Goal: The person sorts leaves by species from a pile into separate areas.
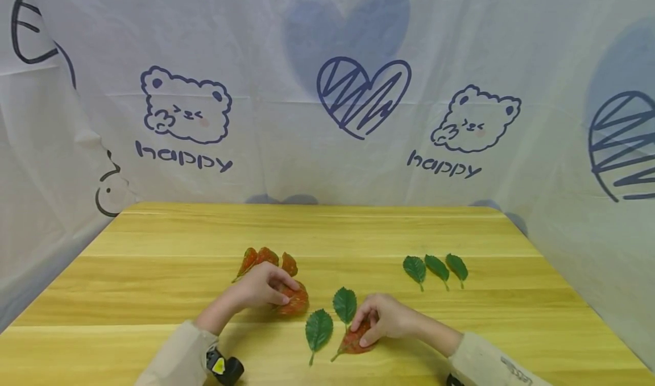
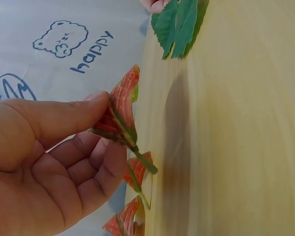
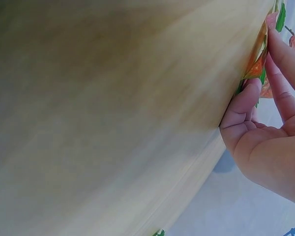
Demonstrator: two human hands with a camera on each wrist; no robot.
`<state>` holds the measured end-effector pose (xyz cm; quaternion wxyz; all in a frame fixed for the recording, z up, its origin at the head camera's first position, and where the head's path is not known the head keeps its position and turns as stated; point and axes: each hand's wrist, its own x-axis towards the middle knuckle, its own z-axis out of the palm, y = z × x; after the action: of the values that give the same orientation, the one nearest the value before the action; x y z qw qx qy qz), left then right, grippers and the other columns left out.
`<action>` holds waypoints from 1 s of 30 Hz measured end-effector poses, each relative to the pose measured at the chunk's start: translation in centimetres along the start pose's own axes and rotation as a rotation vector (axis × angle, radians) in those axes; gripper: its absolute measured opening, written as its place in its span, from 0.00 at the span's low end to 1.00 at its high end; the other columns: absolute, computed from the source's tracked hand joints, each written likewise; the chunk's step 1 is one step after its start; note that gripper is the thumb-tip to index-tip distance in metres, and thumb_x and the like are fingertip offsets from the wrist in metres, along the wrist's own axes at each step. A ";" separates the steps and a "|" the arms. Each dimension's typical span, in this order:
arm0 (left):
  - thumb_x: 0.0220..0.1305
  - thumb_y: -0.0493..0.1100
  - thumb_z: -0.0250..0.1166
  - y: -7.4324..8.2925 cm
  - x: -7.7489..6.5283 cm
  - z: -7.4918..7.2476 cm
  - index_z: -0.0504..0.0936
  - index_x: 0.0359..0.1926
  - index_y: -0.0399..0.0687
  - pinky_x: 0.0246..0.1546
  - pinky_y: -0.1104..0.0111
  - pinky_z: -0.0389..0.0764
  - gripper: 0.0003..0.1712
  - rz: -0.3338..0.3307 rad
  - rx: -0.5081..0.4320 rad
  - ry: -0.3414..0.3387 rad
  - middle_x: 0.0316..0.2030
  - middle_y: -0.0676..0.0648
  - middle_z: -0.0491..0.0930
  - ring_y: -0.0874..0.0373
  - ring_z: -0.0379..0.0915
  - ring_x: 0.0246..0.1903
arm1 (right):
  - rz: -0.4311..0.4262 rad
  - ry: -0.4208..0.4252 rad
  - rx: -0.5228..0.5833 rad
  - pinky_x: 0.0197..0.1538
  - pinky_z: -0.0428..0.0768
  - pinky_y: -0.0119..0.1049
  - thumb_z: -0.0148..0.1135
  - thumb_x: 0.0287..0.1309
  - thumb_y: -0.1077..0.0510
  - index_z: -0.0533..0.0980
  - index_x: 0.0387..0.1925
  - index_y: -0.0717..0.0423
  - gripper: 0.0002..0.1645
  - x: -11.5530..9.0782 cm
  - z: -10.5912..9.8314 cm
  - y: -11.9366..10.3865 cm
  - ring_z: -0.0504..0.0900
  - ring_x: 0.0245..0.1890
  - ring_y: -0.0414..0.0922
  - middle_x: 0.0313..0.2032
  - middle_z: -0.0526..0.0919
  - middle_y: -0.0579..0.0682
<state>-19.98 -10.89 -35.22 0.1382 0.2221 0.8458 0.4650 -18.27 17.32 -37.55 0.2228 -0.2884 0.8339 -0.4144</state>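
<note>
A red leaf (image 2: 120,110) with a green stem is pinched between thumb and fingers of my left hand (image 1: 266,286), over the left-middle of the table. Behind this hand lie several more red leaves (image 1: 267,255), partly hidden by it. My right hand (image 1: 386,318) holds another red leaf (image 1: 355,340) close to the wood, its thumb and fingertips at the leaf's edges. Just left of that hand are two green leaves (image 1: 319,330), the farther of them (image 1: 345,304) partly behind the red leaf and fingers.
Three green leaves, the middle one (image 1: 437,267) among them, lie in a row at the table's right. The wooden table (image 1: 169,232) ends at the back against a white printed cloth (image 1: 276,147), which also hangs along both sides.
</note>
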 end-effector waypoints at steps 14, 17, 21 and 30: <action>0.53 0.28 0.61 -1.4 -1.4 -2.5 0.80 0.41 0.29 0.25 0.69 0.74 0.12 -0.019 -0.028 -0.014 0.33 0.41 0.81 0.59 0.74 0.28 | -0.023 -0.003 0.014 0.20 0.65 0.23 0.69 0.37 0.70 0.80 0.28 0.64 0.10 -0.1 -0.1 0.1 0.66 0.16 0.33 0.30 0.70 0.47; 0.55 0.28 0.60 -1.6 -1.7 -3.0 0.79 0.42 0.28 0.29 0.67 0.76 0.12 -0.034 -0.028 -0.013 0.36 0.38 0.80 0.57 0.75 0.32 | -0.033 -0.004 0.018 0.21 0.65 0.23 0.70 0.37 0.70 0.80 0.28 0.65 0.10 -0.1 -0.1 0.1 0.66 0.16 0.34 0.29 0.70 0.47; 0.58 0.29 0.57 -1.9 -2.3 -3.6 0.78 0.43 0.27 0.30 0.67 0.75 0.12 -0.037 -0.033 -0.010 0.39 0.36 0.79 0.57 0.74 0.33 | -0.042 -0.002 0.016 0.21 0.66 0.24 0.70 0.37 0.70 0.80 0.29 0.64 0.11 -0.1 -0.2 0.1 0.66 0.17 0.34 0.29 0.70 0.47; 0.56 0.28 0.58 -2.7 -3.6 -5.3 0.76 0.45 0.25 0.27 0.63 0.76 0.14 -0.081 -0.096 0.022 0.34 0.39 0.80 0.57 0.72 0.26 | -0.026 -0.008 0.020 0.22 0.66 0.24 0.69 0.37 0.70 0.80 0.28 0.64 0.10 0.0 -0.1 0.2 0.66 0.17 0.35 0.30 0.70 0.48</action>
<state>-19.83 -17.85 -34.65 0.1580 0.1756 0.8323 0.5014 -18.35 17.45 -37.64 0.2237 -0.2988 0.8248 -0.4246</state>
